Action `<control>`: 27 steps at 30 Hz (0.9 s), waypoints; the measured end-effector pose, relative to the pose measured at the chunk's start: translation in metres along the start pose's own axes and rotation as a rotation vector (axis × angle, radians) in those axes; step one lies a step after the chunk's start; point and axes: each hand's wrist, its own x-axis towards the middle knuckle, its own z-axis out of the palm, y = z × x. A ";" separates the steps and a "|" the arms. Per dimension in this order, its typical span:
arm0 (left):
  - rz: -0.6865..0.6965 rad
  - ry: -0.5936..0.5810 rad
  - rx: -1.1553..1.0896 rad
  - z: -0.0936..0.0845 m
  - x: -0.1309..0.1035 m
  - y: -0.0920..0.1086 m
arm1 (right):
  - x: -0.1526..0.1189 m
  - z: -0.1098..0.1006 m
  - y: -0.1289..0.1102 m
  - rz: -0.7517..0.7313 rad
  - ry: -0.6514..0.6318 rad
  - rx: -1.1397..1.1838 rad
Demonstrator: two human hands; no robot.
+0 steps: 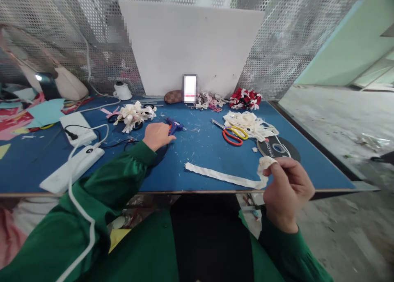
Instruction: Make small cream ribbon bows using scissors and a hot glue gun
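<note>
A cream ribbon strip [221, 176] lies along the front of the blue table. Its right end is bunched up and pinched between the thumb and fingers of my right hand [287, 191]. My left hand [158, 135] is closed around the handle of a blue glue gun [175, 126], whose nozzle points right; the handle is mostly hidden by the hand. Beyond the ribbon lie scissors [231, 135] with red and yellow handles. A heap of cream ribbon [246, 122] sits behind them, next to a black spool [278, 147] close to my right hand.
A bunch of cream bows [134, 115] lies left of the glue gun. White power strips [72, 167] and cables cover the table's left part. At the back are a phone [190, 88], a brown checked pouch [173, 97], and red and white bows [245, 99] before a white board [197, 48].
</note>
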 end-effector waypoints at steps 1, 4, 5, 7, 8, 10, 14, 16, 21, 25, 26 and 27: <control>0.038 -0.023 -0.023 0.003 -0.009 0.012 | 0.001 0.003 -0.004 0.001 -0.052 0.005; 0.218 -0.397 -0.352 0.020 -0.038 0.057 | 0.006 0.016 -0.022 -0.028 -0.246 0.027; 0.244 -0.554 -0.511 0.028 -0.048 0.070 | 0.009 0.021 -0.029 -0.053 -0.328 0.037; 0.284 -0.832 -0.715 0.044 -0.062 0.090 | 0.015 0.032 -0.042 -0.063 -0.410 0.113; 0.298 -0.938 -0.724 0.050 -0.066 0.095 | 0.019 0.035 -0.047 -0.057 -0.389 0.155; 0.311 -1.098 -0.661 0.058 -0.070 0.097 | 0.029 0.036 -0.052 -0.040 -0.280 0.251; 0.226 -1.284 -0.566 0.047 -0.062 0.078 | 0.054 0.013 -0.040 -0.056 0.043 0.309; 0.138 -1.342 -0.535 0.034 -0.053 0.067 | 0.063 -0.002 -0.027 -0.050 0.190 0.281; 0.071 -1.018 -0.600 0.036 -0.050 0.071 | 0.054 -0.001 -0.005 0.050 0.207 0.226; 0.043 -1.040 -0.850 0.079 -0.074 0.097 | 0.030 0.027 -0.018 0.098 -0.210 0.121; 0.070 -1.078 -0.872 0.088 -0.080 0.102 | 0.027 0.031 -0.023 0.116 -0.308 0.123; 0.081 -1.127 -0.859 0.093 -0.085 0.104 | 0.027 0.032 -0.027 0.110 -0.353 0.128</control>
